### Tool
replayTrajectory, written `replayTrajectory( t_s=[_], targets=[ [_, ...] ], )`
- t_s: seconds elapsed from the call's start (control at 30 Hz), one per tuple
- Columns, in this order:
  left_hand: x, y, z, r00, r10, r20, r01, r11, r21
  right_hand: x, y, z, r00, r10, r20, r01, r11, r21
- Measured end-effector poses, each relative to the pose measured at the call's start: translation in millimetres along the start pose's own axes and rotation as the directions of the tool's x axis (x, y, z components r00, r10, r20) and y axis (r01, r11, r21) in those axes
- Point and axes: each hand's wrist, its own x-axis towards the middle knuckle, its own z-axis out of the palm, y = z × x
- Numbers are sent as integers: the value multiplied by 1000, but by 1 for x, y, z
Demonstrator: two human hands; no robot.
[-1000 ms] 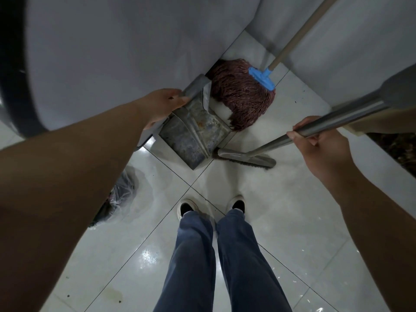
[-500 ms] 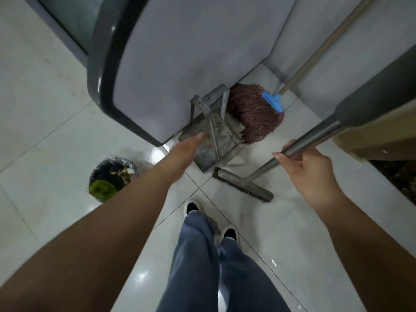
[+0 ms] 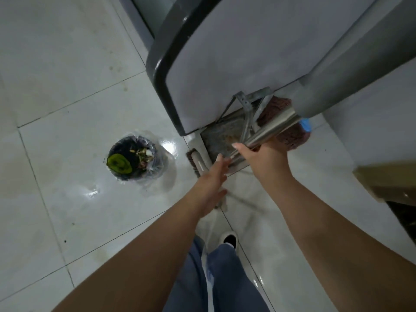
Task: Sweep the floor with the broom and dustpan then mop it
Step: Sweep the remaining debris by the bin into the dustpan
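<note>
Fingers of the right hand (image 3: 265, 158) wrap round the shiny steel broom handle (image 3: 272, 129), thumb (image 3: 238, 147) hooked over the top, a firm grip just below the grey sleeve that swells toward two o'clock. Over at the left hand (image 3: 211, 185), the fingers (image 3: 221, 165) are straight and loosely spread, holding nothing, their tips reaching toward the shaft just beside the other hand; whether they touch it I cannot tell. Low on the floor at eleven o'clock from that left hand sits the broom's bristled head (image 3: 194, 161), brown bristles and pale bar, partly hidden behind the fingers. Straight up at twelve o'clock from the hands lies the worn grey metal dustpan (image 3: 221, 137), tucked against the foot of the big white appliance with the dark rounded rim (image 3: 225, 64), its thin metal bracket handle (image 3: 245, 100) tilted up against the panel. Behind the steel handle, at one o'clock, the reddish-brown string mop head (image 3: 290, 136) with its blue plastic clamp (image 3: 306, 124) leans in the corner. Away at nine o'clock, well apart from the hands, stands a small round dark waste bin lined with clear plastic (image 3: 135, 161), scraps and something green inside. Glossy white floor tiles (image 3: 67, 86) all round, and at six o'clock blue trouser legs (image 3: 225, 278) and one white shoe (image 3: 229, 239).
</note>
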Motion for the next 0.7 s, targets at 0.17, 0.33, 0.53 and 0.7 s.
replayTrajectory(
  t_s=[0.17, 0.33, 0.53, 0.7],
  targets=[
    [26, 15, -41, 998, 43, -42, -43, 999, -14, 40, -2, 38, 999, 43, 27, -41, 998, -57],
    [51, 33, -65, 997, 47, -68, -48, 999, -17, 84, -13, 53, 1000, 12, 24, -11, 999, -41],
    [69, 49, -77, 996, 50, -79, -52, 999, -16, 137, -4, 50, 987, 160, 1, -160, 987, 32],
    [78, 61, -76, 996, 52, -75, -52, 999, 0, 162, 8, 44, 966, 255, 46, -259, 959, 115]
  ],
)
